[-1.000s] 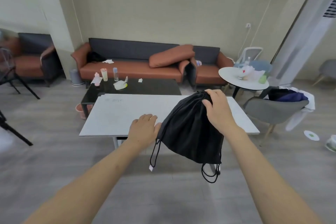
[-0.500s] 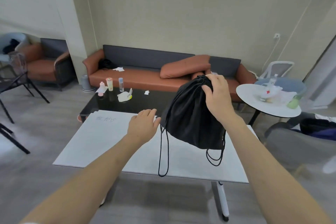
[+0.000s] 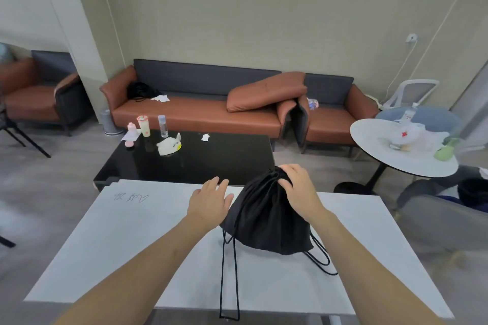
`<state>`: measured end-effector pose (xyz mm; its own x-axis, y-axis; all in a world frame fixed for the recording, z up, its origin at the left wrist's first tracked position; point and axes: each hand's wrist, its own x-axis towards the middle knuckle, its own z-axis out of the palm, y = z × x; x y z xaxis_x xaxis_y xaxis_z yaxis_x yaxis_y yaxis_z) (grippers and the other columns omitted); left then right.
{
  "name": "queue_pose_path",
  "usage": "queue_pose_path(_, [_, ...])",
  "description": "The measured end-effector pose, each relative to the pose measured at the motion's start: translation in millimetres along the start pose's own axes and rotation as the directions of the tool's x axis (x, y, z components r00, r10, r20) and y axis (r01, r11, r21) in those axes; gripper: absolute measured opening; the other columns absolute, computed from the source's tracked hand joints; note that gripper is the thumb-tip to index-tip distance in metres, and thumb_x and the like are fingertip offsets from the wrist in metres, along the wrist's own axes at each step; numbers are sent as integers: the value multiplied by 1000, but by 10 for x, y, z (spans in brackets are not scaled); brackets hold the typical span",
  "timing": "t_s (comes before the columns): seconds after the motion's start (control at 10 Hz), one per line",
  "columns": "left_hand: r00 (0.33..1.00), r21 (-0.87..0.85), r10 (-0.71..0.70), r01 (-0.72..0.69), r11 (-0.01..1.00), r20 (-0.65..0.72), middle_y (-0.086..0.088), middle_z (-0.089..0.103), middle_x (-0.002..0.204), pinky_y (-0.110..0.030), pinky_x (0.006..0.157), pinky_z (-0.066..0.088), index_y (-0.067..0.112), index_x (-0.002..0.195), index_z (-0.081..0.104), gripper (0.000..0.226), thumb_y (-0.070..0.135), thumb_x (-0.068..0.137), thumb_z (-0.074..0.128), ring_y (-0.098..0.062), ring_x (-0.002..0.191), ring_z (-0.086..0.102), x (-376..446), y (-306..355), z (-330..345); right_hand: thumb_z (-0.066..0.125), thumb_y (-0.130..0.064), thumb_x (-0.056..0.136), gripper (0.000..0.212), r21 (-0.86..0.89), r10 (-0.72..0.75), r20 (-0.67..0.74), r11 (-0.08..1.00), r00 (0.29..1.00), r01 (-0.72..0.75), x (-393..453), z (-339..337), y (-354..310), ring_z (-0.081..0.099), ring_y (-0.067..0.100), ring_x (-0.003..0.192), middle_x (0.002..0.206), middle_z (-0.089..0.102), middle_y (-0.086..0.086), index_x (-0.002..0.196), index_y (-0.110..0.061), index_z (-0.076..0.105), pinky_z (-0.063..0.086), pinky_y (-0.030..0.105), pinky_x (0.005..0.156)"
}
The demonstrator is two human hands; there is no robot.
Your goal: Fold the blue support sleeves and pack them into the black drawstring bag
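Observation:
The black drawstring bag (image 3: 266, 219) rests bulging on the white table (image 3: 137, 245), its mouth gathered at the far end. My right hand (image 3: 295, 187) grips that gathered top. My left hand (image 3: 208, 202) hovers flat just left of the bag with fingers apart, holding nothing, its thumb near the fabric. The bag's black cords (image 3: 229, 280) trail toward me and hang over the table's near edge. No blue support sleeves are visible.
A black coffee table (image 3: 211, 161) with bottles and crumpled paper stands beyond the white table. Behind it is an orange and grey sofa (image 3: 200, 111). A round white table (image 3: 396, 150) and a grey chair (image 3: 443, 221) stand to the right.
The bag has come down from mid-air to rest on the white table, my right hand still on its top. My view has moved closer over the table.

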<state>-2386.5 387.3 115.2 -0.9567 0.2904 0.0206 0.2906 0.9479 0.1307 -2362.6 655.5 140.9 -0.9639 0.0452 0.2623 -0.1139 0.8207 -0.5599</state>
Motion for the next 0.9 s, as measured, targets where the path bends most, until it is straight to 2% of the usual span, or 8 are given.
queue_pose_path(0.1, [998,10,11,-12,1000,63,-4,27,168,-42,116,37,28,159,26,56,51,108,25,-25,151,33,137,-20,206,54,-22,105,36,-40,83,177,996,981,-77,-56,414,224,45,18,130,139,53,-4,140,-19,55,34,29,111])
queue_pose_path(0.2, [993,16,12,-14,1000,116,-4,23,169,-43,118,33,28,161,23,58,52,108,24,-25,153,29,211,-56,396,55,-24,104,37,-40,151,250,989,957,-145,-116,710,417,46,18,131,141,54,-3,141,-20,55,37,34,115])
queue_pose_path(0.3, [989,28,15,-20,999,149,-4,20,170,-43,119,33,28,161,21,58,52,108,23,-25,154,26,283,-77,525,53,-26,105,38,-75,200,313,980,929,-186,-105,798,504,46,17,131,143,52,-4,143,-21,53,36,32,115])
queue_pose_path(0.5, [979,21,27,-32,999,203,-3,23,169,-42,118,32,27,162,20,58,51,109,23,-25,153,27,319,11,585,52,-33,106,45,-107,210,375,977,903,-183,-77,811,563,45,18,136,150,50,-4,149,-22,47,35,33,117])
queue_pose_path(0.7, [979,26,26,-32,999,204,-2,33,164,-40,116,36,25,161,22,58,50,109,23,-23,149,35,200,68,525,52,-47,104,59,-137,198,375,978,905,-158,-168,675,529,40,18,145,158,44,-4,156,-22,41,32,35,120])
queue_pose_path(0.8, [983,18,14,-18,1000,183,-3,34,163,-40,114,38,25,161,23,57,49,109,23,-23,147,36,32,128,469,52,-45,104,59,-150,159,297,982,941,-119,-252,543,475,34,19,149,162,38,-4,157,-21,39,29,36,122])
queue_pose_path(0.9, [987,45,9,-17,999,161,-4,30,166,-42,114,38,25,161,22,58,50,108,22,-25,150,33,-125,207,412,52,-42,105,51,-135,121,241,987,963,-90,-359,390,415,38,17,145,157,45,-5,152,-22,46,34,35,119])
